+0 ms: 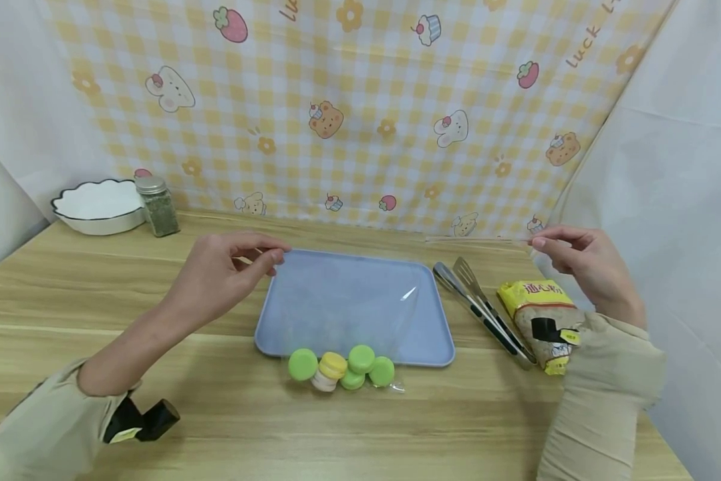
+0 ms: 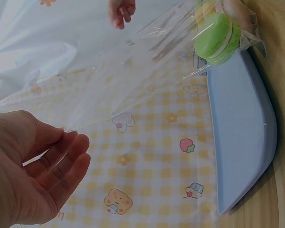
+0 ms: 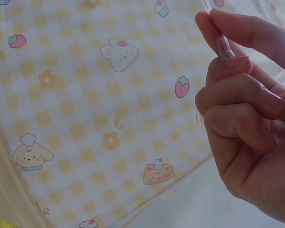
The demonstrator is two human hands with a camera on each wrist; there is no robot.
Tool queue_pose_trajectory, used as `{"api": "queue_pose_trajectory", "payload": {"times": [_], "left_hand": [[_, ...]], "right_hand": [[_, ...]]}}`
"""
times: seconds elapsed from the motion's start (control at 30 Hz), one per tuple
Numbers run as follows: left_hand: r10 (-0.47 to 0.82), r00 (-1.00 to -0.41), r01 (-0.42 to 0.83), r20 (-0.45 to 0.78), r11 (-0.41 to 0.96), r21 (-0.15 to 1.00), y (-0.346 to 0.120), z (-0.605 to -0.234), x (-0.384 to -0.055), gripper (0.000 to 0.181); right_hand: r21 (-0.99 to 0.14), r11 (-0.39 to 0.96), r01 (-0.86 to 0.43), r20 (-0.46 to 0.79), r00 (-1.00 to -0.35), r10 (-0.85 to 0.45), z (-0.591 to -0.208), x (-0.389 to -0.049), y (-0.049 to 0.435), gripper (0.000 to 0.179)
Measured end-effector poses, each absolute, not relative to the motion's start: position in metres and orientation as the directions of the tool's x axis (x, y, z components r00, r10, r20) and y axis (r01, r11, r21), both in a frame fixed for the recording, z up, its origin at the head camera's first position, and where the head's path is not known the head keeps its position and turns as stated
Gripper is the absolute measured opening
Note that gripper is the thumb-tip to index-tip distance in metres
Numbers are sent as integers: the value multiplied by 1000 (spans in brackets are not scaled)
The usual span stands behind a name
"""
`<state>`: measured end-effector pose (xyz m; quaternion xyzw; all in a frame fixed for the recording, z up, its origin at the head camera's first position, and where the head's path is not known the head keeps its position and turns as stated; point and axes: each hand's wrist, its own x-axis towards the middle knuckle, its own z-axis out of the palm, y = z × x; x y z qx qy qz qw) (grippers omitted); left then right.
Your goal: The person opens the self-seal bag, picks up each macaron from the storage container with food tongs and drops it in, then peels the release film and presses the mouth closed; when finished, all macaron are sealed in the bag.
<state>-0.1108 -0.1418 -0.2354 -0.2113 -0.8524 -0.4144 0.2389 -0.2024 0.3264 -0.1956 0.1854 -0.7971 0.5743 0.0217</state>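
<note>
A clear plastic bag (image 2: pixel 104 90) hangs from my left hand (image 1: pixel 222 270), pinched at its edge between thumb and fingers. At its lower end sit several macarons, among them a green macaron (image 1: pixel 303 365) and a yellow macaron (image 1: pixel 333 365). The bag lies in front of a blue tray (image 1: pixel 438 334) in the head view. Off to the right, my right hand (image 1: pixel 589 267) pinches the end of a thin, pale strip (image 1: pixel 474 239) between thumb and index finger. This strip stretches leftward, apart from the bag; its other fingers are curled in the right wrist view.
Tongs (image 1: pixel 480 307) lie right of the tray, beside a yellow-topped food packet (image 1: pixel 531 297). At the back left stand a white scalloped dish (image 1: pixel 95 217) and a jar of dried herbs (image 1: pixel 160 210). A checked cloth (image 1: pixel 366 160) hangs behind the wooden table.
</note>
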Motion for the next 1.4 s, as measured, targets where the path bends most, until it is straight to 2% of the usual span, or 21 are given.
{"api": "queue_pose_trajectory", "payload": {"times": [0.4,0.53,0.63,0.7,0.8,0.9,1.1,1.27,1.33,1.4], "left_hand": [[161,-791,563,590,569,599,-143,-237,-112,13],[157,-786,564,597,578,590,-144,-238,-113,12],[150,-784,559,603,592,581,-144,-238,-113,11],[146,-784,557,603,593,581,-145,-238,-113,11],[141,-786,555,602,591,586,-146,-237,-112,11],[142,-789,553,598,588,590,-147,-237,-112,11],[140,-791,550,595,588,593,-148,-237,-112,12],[149,-783,567,605,571,594,-148,-238,-115,12],[151,-785,567,601,566,598,-147,-239,-115,13],[152,-789,563,595,564,604,-147,-239,-115,13]], "right_hand": [[-881,381,-280,225,-957,-182,-194,-202,331,21],[-850,474,-231,266,-964,8,-195,-200,334,20],[-803,575,-160,306,-937,168,-200,-198,341,21],[-765,632,-124,319,-926,203,-205,-195,344,25],[-682,722,-118,338,-926,167,-219,-190,345,31],[-556,816,-157,356,-932,64,-236,-184,341,32],[-351,891,-289,361,-919,-156,-270,-162,329,18],[-236,903,-358,224,-925,-308,-291,-146,328,7],[-203,908,-366,152,-928,-340,-294,-140,328,10],[-155,910,-384,146,-920,-363,-292,-136,329,17]]}}
